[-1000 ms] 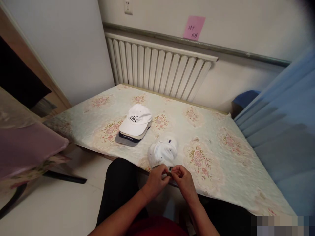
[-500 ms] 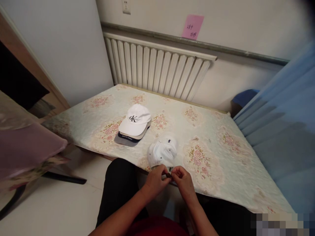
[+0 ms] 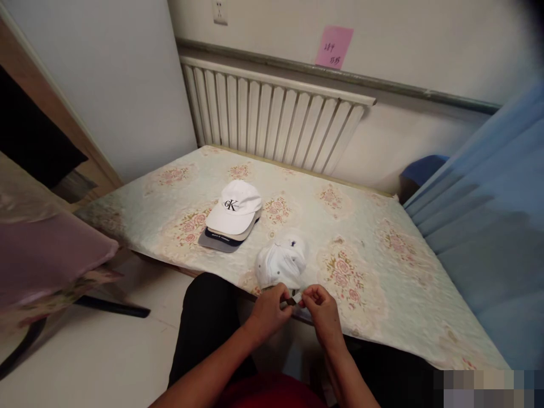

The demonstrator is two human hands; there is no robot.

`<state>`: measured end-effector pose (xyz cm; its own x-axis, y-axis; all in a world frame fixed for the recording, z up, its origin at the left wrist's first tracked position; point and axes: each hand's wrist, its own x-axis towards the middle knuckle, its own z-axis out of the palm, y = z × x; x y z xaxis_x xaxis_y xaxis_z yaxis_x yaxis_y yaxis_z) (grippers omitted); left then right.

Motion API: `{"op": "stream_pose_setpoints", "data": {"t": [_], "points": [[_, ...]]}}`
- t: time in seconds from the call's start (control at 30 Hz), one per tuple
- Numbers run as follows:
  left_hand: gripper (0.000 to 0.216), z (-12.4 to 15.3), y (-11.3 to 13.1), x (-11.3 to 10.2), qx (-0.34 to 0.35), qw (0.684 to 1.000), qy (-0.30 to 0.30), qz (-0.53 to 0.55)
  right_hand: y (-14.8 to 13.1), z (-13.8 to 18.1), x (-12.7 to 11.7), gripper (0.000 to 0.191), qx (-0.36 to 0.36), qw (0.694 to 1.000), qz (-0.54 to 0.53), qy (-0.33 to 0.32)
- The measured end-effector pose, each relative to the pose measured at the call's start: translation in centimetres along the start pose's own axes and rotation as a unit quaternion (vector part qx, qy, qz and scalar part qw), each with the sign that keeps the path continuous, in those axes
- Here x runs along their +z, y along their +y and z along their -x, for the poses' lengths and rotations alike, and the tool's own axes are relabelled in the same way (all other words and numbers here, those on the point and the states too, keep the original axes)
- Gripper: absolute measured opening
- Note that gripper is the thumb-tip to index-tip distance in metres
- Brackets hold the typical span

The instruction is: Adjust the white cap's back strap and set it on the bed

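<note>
A white baseball cap (image 3: 279, 263) with a small dark emblem lies at the table's front edge, its back towards me. My left hand (image 3: 272, 309) is closed at the cap's back, pinching the strap, where a dark piece shows between the fingers. Just to the right, my right hand (image 3: 321, 309) pinches the pale loose end of the strap between thumb and forefinger. To the left of this cap sits a stack of caps: a white cap (image 3: 233, 209) with black letters on top, then a beige one, and a dark one with a grey brim (image 3: 219, 242) below.
The caps rest on a table with a flowered cloth (image 3: 361, 226). Behind it is a white radiator (image 3: 272, 119) on the wall. A blue curtain (image 3: 476, 226) hangs at the right. On the left stands a chair with a pink cover (image 3: 51, 255).
My right hand has moved slightly right, away from my left hand, and the pale strap end now shows between them. My left hand and the caps have hardly moved.
</note>
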<state>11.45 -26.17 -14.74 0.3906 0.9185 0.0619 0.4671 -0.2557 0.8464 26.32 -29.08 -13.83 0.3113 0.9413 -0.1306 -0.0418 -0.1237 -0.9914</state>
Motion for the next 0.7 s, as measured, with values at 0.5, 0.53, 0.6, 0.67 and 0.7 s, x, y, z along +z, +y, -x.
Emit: {"op": "stream_pose_setpoints", "data": {"t": [0.5, 0.53, 0.6, 0.67, 0.7], "points": [[0.01, -1.0, 0.5, -0.5, 0.036, 0.998, -0.017, 0.044, 0.5, 0.5, 0.3, 0.026, 0.082, 0.988, -0.128, -0.028], [0.009, -1.0, 0.5, -0.5, 0.032, 0.998, -0.02, 0.043, 0.7, 0.6, 0.5, 0.024, 0.085, 0.987, -0.129, -0.042], [0.009, -1.0, 0.4, -0.5, 0.026, 0.999, -0.03, 0.034, 1.0, 0.8, 0.8, 0.022, 0.087, 0.985, -0.137, -0.053], [0.008, -1.0, 0.3, -0.6, 0.025, 0.999, -0.04, 0.019, 1.2, 0.9, 0.9, 0.021, 0.088, 0.983, -0.15, -0.054], [0.008, -1.0, 0.3, -0.7, 0.026, 0.999, -0.044, 0.012, 1.2, 0.9, 0.9, 0.021, 0.09, 0.982, -0.158, -0.053]]}}
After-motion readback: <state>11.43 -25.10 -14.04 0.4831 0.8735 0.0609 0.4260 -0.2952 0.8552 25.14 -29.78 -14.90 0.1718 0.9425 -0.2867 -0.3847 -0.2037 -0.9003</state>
